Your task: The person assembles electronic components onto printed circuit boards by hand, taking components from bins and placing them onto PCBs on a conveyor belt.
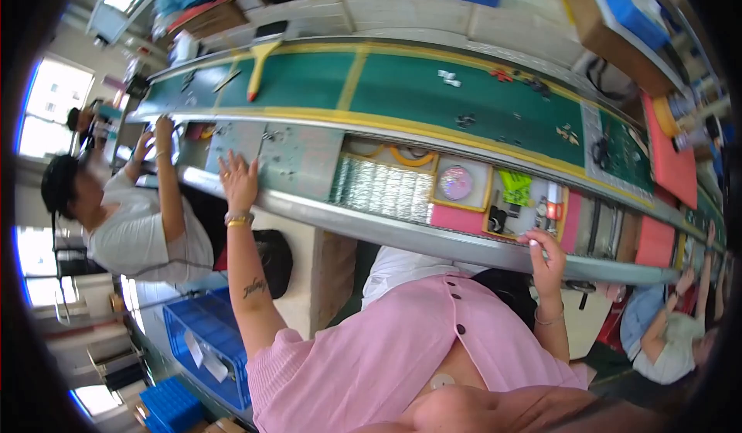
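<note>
The dark fisheye rim cut off every corner, and the person's pink top (pixel 386 348) ran out of the lower edge, so the shoulders and head never showed. The right hand (pixel 546 254) curled over the metal bench edge (pixel 402 232); its fingertips hid whatever lay beneath, and whether it gripped anything could not be told. The left hand (pixel 238 178) lay spread on the grey plate (pixel 297 158), its palm side unseen. Small parts on the green conveyor belt (pixel 433 93) were too tiny to name (mere specks and dark bits). The tray (pixel 525 201) held blurred odds and ends. A co-worker (pixel 665 332) at far right was half swallowed by the rim.
</note>
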Tool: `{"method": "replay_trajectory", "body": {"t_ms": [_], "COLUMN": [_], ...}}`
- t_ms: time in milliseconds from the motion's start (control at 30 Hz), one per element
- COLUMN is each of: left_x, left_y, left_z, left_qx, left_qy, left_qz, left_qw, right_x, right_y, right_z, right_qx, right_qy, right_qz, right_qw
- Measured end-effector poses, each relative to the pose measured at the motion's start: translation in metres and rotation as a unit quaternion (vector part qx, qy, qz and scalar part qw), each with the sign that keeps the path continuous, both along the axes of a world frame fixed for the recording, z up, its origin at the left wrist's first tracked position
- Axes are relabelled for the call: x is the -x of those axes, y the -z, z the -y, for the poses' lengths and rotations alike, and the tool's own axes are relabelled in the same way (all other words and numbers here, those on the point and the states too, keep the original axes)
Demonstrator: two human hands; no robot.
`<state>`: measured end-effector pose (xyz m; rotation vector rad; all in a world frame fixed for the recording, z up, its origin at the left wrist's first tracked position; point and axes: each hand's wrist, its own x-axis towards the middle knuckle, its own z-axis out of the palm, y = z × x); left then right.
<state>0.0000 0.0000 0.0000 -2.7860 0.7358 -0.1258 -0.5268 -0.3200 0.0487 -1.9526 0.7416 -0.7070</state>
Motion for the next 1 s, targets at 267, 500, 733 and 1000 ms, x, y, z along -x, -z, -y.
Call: {"method": "replay_trajectory", "body": {"t_ms": [267,500,733,1000], "left_x": [0.057,0.172,0.253,0.242], "left_y": [0.002,-0.022,-0.054,-0.069], "left_z": [0.054,0.106,0.156,0.248], "left_qx": [0.076,0.146,0.131,0.258], "left_qy": [0.108,0.272,0.393,0.503], "left_qz": [-0.035,-0.11,-0.253,-0.246], "left_qw": [0.991,0.945,0.874,0.787], "right_x": [0.008,0.0,-0.002,-0.034], "right_y": [0.003,-0.002,-0.021,0.025], "right_z": [0.004,0.02,0.088,0.2], "right_qx": [-0.054,0.006,0.078,0.306], "right_qy": [-0.043,-0.108,-0.032,0.115], "right_qz": [0.035,0.029,-0.091,-0.125], "right_qw": [0.997,0.994,0.992,0.937]}}
